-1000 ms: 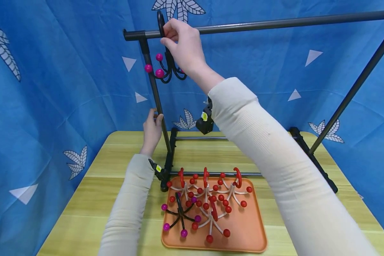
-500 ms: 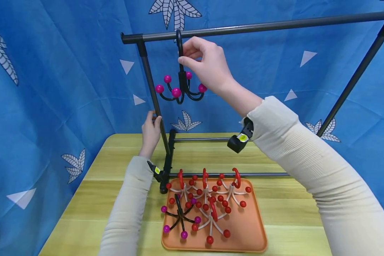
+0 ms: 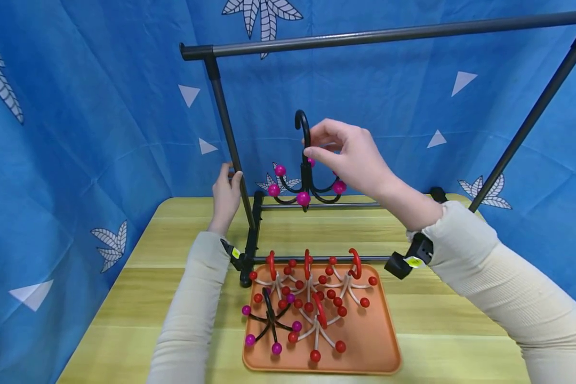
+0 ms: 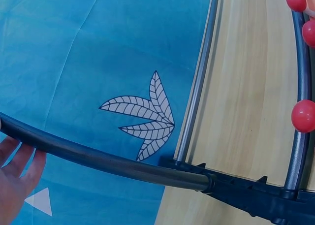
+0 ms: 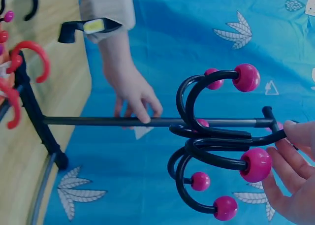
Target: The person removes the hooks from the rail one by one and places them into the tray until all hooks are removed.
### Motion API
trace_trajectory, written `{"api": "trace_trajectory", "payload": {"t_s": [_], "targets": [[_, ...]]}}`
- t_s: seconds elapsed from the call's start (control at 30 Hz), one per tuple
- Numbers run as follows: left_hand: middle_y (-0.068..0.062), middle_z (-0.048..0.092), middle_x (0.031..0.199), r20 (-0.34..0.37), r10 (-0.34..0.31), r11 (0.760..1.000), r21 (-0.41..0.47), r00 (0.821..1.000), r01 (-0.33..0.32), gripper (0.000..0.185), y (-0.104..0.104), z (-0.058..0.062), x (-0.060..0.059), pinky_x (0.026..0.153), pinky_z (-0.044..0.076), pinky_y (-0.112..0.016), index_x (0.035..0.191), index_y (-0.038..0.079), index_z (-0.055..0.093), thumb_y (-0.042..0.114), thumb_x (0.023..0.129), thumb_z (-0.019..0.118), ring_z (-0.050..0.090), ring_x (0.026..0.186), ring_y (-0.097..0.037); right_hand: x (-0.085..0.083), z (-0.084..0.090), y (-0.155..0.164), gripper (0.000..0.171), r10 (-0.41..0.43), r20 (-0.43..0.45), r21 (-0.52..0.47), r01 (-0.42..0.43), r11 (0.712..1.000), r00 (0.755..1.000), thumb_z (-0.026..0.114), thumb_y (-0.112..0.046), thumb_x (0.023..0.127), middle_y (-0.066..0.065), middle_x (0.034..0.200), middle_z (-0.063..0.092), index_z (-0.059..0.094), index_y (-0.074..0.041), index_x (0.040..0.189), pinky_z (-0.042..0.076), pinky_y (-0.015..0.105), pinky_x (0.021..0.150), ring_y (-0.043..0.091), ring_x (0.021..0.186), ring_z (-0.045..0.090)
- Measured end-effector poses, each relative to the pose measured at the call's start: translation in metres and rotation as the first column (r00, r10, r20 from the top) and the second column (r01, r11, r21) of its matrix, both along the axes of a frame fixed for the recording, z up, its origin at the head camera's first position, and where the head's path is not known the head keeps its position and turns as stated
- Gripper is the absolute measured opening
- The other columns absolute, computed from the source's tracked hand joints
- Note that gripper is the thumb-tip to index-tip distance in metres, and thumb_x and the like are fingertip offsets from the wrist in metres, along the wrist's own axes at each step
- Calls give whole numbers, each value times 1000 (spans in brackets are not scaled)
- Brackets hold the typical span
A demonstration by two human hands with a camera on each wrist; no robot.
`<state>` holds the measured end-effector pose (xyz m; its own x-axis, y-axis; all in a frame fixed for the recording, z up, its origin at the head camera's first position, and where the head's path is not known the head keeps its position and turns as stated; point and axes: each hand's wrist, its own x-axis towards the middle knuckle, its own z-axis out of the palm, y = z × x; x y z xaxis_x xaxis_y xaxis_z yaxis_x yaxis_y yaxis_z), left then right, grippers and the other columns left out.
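Observation:
My right hand (image 3: 357, 160) pinches the hook stem of a black multi-arm hanger (image 3: 305, 173) with pink ball tips. The hanger is upright in the air, below the top bar (image 3: 389, 36) of a black clothes rack and apart from it. In the right wrist view, thumb and fingers of the right hand (image 5: 295, 180) meet on the stem of the hanger (image 5: 216, 141). My left hand (image 3: 227, 197) holds the rack's left post (image 3: 226, 117), thumb in front. The left wrist view shows part of the left hand (image 4: 22, 180) behind the post (image 4: 103, 156).
An orange tray (image 3: 369, 341) on the wooden table (image 3: 173, 277) holds another black hanger (image 3: 271, 317) and several white hangers (image 3: 317, 325) with red hooks and balls. A lower rack bar (image 3: 317, 260) runs behind the tray. Blue patterned cloth (image 3: 125, 106) hangs around.
My right hand has brought the black hanger from the top bar's left end down and to the right, away from the bar. My left hand has stayed on the post.

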<state>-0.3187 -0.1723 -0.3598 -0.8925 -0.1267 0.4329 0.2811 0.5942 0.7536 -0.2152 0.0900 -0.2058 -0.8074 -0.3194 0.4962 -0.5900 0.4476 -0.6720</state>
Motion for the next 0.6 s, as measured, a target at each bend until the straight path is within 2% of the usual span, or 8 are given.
{"api": "trace_trajectory", "payload": {"t_s": [0.17, 0.37, 0.6], "targets": [[-15, 58, 105, 19, 7, 1000, 2, 1000, -7, 42, 0, -2, 0, 73, 47, -42, 124, 12, 43, 40, 94, 37, 57, 89, -29, 13, -28, 12, 14, 17, 48, 11, -18, 1000, 999, 62, -20, 88, 4, 93, 66, 64, -10, 97, 45, 38, 88, 15, 90, 61], [-15, 58, 104, -11, -2, 1000, 4, 1000, 2, 42, 0, -2, -1, 71, 46, -42, 122, 11, 44, 41, 94, 36, 57, 87, -28, 28, -58, 26, 12, 9, 133, 7, -10, 1000, 991, 63, -21, 87, 1, 92, 67, 64, -13, 96, 47, 37, 84, 13, 90, 63], [-15, 59, 103, -4, -1, 1000, 5, 1000, 1, 41, -1, 0, 0, 70, 46, -41, 121, 11, 44, 41, 94, 36, 57, 85, -28, 45, -84, 41, 12, -25, 125, 15, 23, 1000, 992, 64, -20, 86, -4, 94, 65, 65, -13, 96, 48, 35, 84, 9, 91, 61]]}}
